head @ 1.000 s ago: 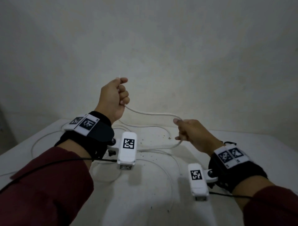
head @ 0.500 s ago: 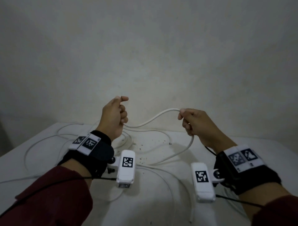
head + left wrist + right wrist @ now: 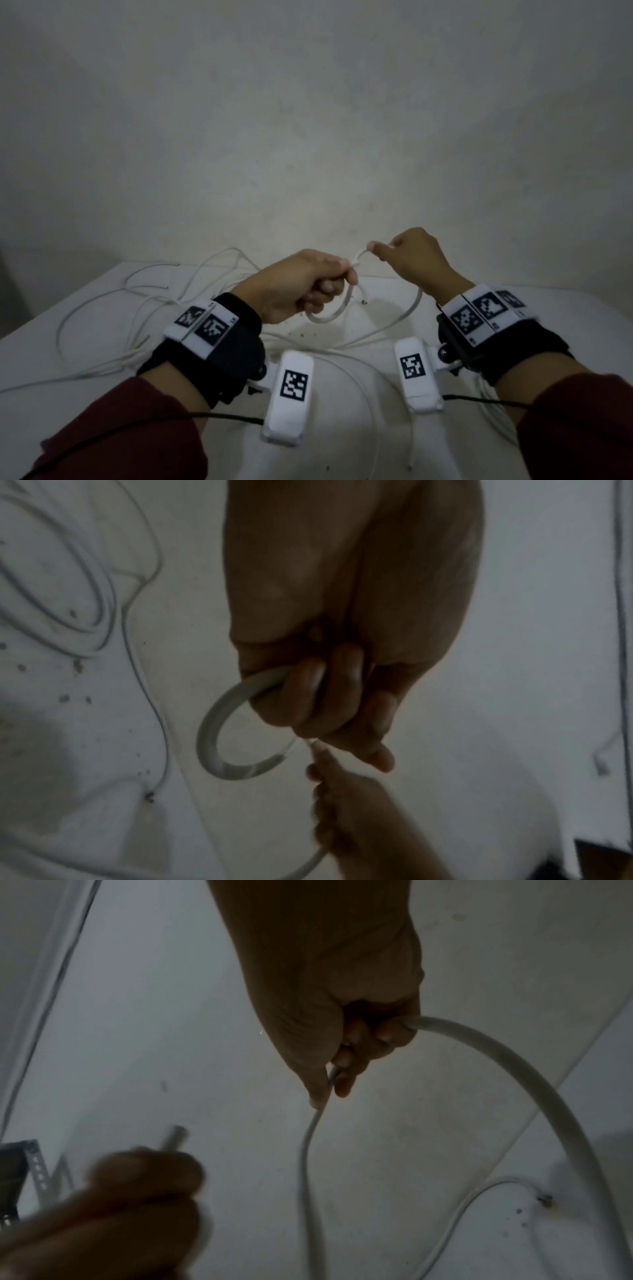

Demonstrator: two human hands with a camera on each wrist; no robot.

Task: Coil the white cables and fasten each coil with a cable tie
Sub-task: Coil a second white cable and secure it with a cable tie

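I hold one white cable (image 3: 337, 310) above the white table (image 3: 565, 315) with both hands. My left hand (image 3: 301, 286) grips it in a fist, and a small loop (image 3: 219, 739) hangs below the curled fingers (image 3: 308, 680). My right hand (image 3: 407, 255) pinches the same cable between thumb and fingers, close to the left hand. From the right hand the cable (image 3: 514, 1074) arcs down to the table. The cable's end (image 3: 176, 1137) pokes out past the left fist in the right wrist view. I see no cable tie.
Several other loose white cables (image 3: 113, 301) sprawl over the left and middle of the table; more lie at the right (image 3: 493, 407). Dark crumbs (image 3: 301, 334) dot the surface. A plain wall (image 3: 308, 137) rises right behind the table's far edge.
Both hands came down and closer together. The right hand brought its stretch of cable over to the left hand, so a small loop now hangs from the left fist.
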